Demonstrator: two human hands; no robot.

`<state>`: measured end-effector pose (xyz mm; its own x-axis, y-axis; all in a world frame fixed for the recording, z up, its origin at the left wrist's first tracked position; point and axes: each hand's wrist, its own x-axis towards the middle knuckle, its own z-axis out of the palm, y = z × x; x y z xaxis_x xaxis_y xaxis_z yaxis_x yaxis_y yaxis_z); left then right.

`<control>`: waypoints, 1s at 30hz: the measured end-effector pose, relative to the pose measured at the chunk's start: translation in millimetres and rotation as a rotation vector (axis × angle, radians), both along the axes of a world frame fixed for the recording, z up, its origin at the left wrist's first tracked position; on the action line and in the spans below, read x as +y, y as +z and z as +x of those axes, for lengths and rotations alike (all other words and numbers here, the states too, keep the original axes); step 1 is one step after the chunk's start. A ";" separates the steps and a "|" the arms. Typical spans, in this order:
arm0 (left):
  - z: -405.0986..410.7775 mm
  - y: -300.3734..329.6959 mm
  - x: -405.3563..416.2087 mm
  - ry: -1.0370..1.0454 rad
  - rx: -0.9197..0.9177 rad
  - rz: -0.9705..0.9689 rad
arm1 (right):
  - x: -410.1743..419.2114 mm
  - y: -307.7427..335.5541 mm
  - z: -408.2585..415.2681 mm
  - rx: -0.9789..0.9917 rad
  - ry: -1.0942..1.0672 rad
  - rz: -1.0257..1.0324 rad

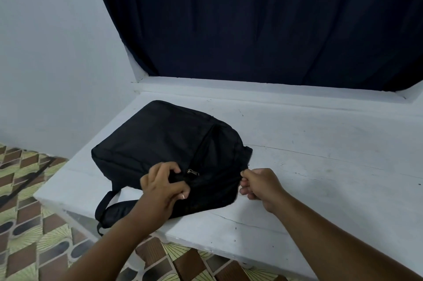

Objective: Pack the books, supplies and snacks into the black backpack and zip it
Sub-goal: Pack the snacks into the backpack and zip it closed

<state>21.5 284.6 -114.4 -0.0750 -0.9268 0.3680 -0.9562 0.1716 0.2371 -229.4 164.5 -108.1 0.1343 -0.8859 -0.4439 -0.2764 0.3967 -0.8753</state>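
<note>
At the counter's (320, 166) near edge, both hands are gripping the flat black fabric backpack (155, 143): left hand (163, 185) curling beside the metal zipper pull (193, 172), right hand (258, 185) pinching its corner; zipping seems nearly finished, with no books, supplies or snacks showing

Dim, even, cool light with soft, faint shadows and no glare. Wide-angle distortion bows the curtain (263, 17) and ledge toward the frame edges. Detail is slightly soft throughout.

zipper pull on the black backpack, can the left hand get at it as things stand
Probably yes. The zipper pull lies exposed on top of the black backpack, just beside the left hand, whose fingers grip the fabric next to it. Nothing covers it.
</note>
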 end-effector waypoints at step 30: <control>139.3 56.4 -111.9 0.287 0.124 0.323 | 17.8 -8.1 79.9 0.468 0.262 -0.520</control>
